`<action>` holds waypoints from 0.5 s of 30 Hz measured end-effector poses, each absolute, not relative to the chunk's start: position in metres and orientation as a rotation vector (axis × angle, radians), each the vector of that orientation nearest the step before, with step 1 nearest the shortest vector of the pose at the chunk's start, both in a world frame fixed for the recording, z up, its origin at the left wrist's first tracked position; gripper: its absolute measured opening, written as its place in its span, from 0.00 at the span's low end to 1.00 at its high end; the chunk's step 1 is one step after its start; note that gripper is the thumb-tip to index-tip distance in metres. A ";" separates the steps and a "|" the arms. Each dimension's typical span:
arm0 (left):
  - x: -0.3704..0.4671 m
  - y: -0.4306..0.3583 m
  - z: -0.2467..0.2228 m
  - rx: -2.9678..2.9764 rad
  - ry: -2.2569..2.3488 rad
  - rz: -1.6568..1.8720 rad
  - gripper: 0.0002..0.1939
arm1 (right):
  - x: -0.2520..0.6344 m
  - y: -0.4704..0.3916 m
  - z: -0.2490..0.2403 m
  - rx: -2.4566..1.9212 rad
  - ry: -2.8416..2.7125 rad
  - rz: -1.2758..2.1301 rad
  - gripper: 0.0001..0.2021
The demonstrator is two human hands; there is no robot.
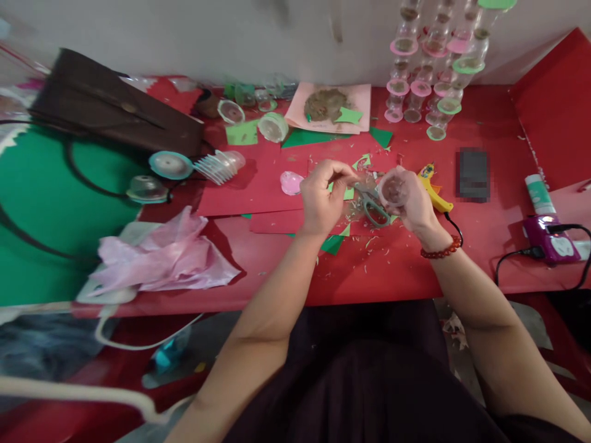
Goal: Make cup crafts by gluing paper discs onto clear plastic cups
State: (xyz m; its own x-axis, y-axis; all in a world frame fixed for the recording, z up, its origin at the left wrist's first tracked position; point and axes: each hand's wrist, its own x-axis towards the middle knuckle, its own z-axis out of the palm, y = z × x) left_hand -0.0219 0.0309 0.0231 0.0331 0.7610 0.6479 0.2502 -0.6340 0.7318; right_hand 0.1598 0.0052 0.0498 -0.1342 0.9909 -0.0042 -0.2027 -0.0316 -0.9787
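Note:
My right hand [413,200] is closed around a small clear plastic cup [392,189], its round opening turned toward me. To its left, my left hand [323,194] has thumb and forefinger pinched together; anything between the fingertips is too small to make out. Scissors with grey-green handles [377,212] lie on the table between the two hands, partly hidden by the cup. A pink, roundish cut piece [292,183] rests just left of my left hand. Beyond my right hand is a yellow glue gun [434,189] with a black cord.
Stacked clear cups with pink and green discs [420,89] stand at the back right. Pink paper [362,92] bears a brown heap [327,106]. A dark bag [115,104], pink plastic bag [166,255], nested cups [221,166] and purple power adapter [549,240] lie around the red table [397,271].

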 end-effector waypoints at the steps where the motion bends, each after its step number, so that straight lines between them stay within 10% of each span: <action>1: -0.022 0.031 0.023 1.855 1.013 1.626 0.10 | 0.160 0.006 0.049 -1.010 -1.137 1.405 0.32; 15: 0.012 0.016 0.005 1.672 0.865 1.235 0.33 | 0.145 0.003 0.036 -0.945 -1.023 1.199 0.28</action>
State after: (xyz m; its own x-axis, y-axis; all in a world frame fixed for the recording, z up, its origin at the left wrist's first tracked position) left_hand 0.0121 0.0165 0.0055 0.2691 0.8913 0.3650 0.0383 -0.3886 0.9206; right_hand 0.1449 0.0030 0.0356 0.0708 0.9911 0.1127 -0.2674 0.1277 -0.9551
